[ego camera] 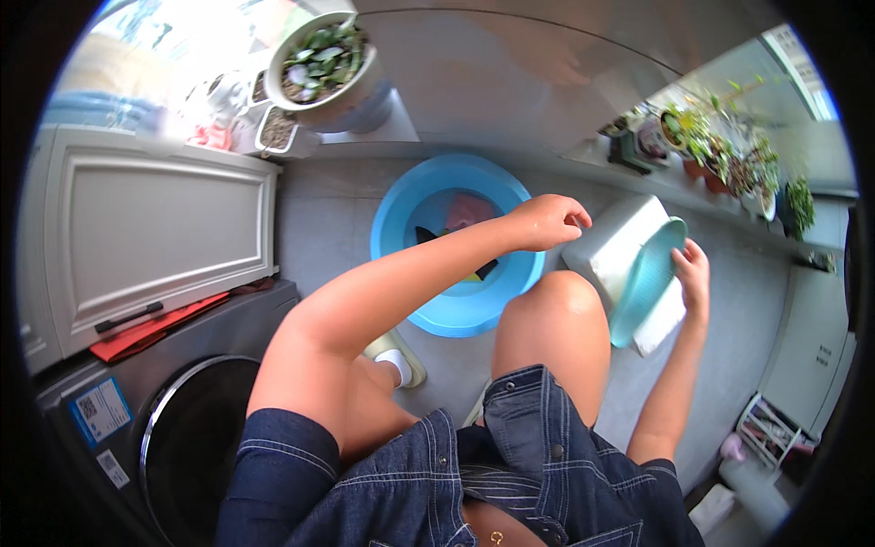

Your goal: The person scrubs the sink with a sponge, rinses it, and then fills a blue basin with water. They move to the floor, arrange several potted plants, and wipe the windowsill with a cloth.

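My right hand (694, 277) grips the edge of a teal oval plastic board (649, 284) with a ridged face, tilted beside my raised knee. Behind the board is a white box (618, 232), apparently foam, partly covered by it. My left hand (550, 222) hangs over the right rim of a light-blue plastic basin (451, 321), fingers loosely bent and nothing in them. Down in the basin lie a pink cloth (468, 208) and black and yellow items, seemingly in shallow water. My left forearm hides part of them.
At left stands a front-loading washing machine (198, 437) below a pale cabinet door (164, 219), with a red folded item (157, 328) between. A potted succulent (325, 65) sits on a ledge above. Several potted plants (724, 161) line the right ledge; a white rack (769, 434) stands lower right.
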Tool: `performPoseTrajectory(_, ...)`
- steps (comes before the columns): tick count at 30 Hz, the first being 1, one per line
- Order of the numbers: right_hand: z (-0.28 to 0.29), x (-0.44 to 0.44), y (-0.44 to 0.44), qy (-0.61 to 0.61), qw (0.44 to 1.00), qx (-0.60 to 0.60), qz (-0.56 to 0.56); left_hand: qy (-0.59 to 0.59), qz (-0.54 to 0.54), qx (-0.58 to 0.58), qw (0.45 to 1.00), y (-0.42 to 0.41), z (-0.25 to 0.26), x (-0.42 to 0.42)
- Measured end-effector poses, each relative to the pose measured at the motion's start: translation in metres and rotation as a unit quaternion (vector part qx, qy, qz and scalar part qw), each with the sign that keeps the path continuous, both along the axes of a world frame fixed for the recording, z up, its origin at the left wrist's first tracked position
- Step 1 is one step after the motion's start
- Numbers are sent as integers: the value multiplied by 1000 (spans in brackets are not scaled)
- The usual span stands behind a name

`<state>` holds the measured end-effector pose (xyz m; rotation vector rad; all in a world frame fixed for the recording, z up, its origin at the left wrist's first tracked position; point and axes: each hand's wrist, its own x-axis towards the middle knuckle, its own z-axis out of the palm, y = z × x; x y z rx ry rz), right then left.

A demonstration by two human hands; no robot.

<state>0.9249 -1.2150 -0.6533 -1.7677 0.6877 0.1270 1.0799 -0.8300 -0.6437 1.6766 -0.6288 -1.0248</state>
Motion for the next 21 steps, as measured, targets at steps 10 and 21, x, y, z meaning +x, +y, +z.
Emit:
performPoseTrajectory(10,60,85,210,-97,981,-51,162,194,355,-29,914,237,27,-5)
performPoseTrajectory(21,86,169,451,20,876,238,420,215,674,-238,666,357,-9,52)
